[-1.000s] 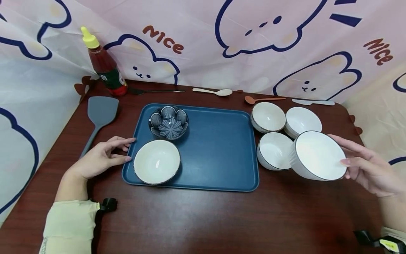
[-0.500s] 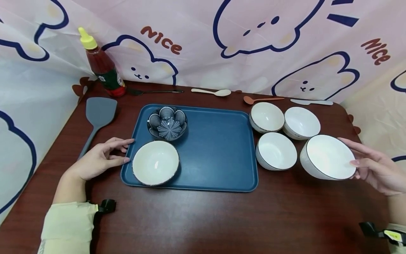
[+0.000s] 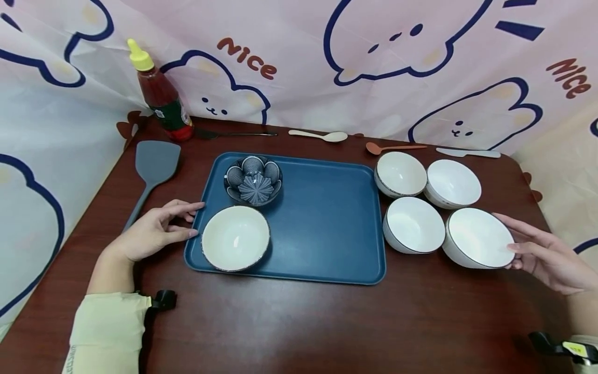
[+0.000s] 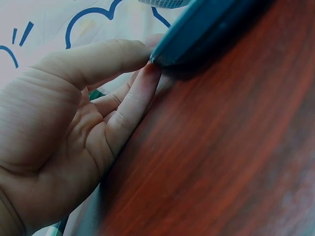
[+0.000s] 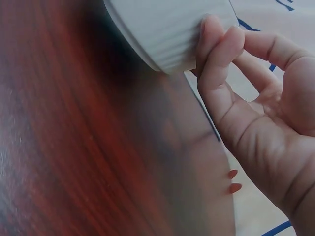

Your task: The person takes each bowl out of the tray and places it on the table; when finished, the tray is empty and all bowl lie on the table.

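On the right, my right hand [image 3: 547, 254] grips a white ribbed bowl [image 3: 478, 238] by its right side, thumb at the rim and fingers against the outer wall. In the right wrist view the ribbed bowl [image 5: 162, 29] shows its side and foot; whether it rests on the table I cannot tell. It stands close beside another white bowl [image 3: 415, 226]. My left hand [image 3: 151, 228] touches the left rim of the blue tray [image 3: 322, 223] with thumb and fingertips. A cream bowl [image 3: 235, 239] and a dark petal-patterned bowl [image 3: 254, 181] sit on that tray's left side.
Two more bowls, a cream one [image 3: 401, 174] and a white one [image 3: 453, 183], stand behind. A grey spatula [image 3: 158, 161] and a sauce bottle [image 3: 165, 104] are at left. Along the back lie a white spoon [image 3: 327, 136], an orange spoon [image 3: 376, 148] and a white knife [image 3: 467, 153].
My right hand has carried the ribbed bowl to the right and lowered it beside the near white bowl, its tilt lessening. The left hand stays at the tray's rim.
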A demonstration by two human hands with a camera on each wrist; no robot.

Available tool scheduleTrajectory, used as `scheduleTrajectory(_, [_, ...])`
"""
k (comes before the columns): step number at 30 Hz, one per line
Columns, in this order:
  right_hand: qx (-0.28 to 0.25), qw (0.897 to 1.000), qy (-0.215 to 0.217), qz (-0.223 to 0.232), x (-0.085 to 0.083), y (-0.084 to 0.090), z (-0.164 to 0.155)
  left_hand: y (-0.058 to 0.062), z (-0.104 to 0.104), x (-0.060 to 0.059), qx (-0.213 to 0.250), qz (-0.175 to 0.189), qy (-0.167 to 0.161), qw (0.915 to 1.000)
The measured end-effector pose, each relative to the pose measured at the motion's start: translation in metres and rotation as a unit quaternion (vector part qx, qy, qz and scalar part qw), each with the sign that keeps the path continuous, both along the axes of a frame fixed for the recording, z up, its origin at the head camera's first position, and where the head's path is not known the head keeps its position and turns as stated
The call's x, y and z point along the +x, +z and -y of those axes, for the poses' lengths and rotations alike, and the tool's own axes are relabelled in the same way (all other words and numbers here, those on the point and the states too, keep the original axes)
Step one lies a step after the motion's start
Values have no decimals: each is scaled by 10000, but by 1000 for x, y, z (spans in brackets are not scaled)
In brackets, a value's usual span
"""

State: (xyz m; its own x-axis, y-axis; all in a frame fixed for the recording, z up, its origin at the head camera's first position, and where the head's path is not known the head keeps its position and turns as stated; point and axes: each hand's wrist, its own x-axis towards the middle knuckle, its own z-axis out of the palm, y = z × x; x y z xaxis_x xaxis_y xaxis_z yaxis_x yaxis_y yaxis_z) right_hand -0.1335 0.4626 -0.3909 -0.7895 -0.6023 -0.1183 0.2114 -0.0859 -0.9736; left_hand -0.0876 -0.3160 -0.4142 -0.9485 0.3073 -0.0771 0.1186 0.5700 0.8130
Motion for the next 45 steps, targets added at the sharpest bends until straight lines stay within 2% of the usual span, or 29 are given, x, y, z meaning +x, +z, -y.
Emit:
scheduleTrajectory(10, [-320, 9991, 259, 123, -4, -11, -2, 0, 0, -2, 15, -13, -32, 10000])
scheduleTrajectory(15, [-347, 9991, 241, -7, -3, -11, 1, 0, 0, -1, -57, -6, -4, 10000])
scheduleTrajectory(23, [371, 9967, -626, -354, 10, -7, 1, -1, 0, -2, -139, -53, -21, 9999])
scheduleTrajectory(28, [131, 9922, -1149, -473, 15, -5, 3, 0, -1, -2, -168, -56, -1, 9998])
scheduleTrajectory(32, [-127, 9805, -1916, -430, 15, 0, 8, 0, -1, -1, -225, -86, 36, 9997])
scheduleTrajectory(34, [-178, 9752, -2160, -456, 15, 3, 12, 0, -1, -1, -212, -89, 35, 9997])
scheduleTrajectory(37, [-110, 9741, -2206, -478, 15, 10, 18, 0, -1, -1, -218, -101, 29, 9997])
scheduleTrajectory(45, [-61, 9804, -1904, -496, 10, 23, 50, -2, 1, -2, -156, -124, -10, 9998])
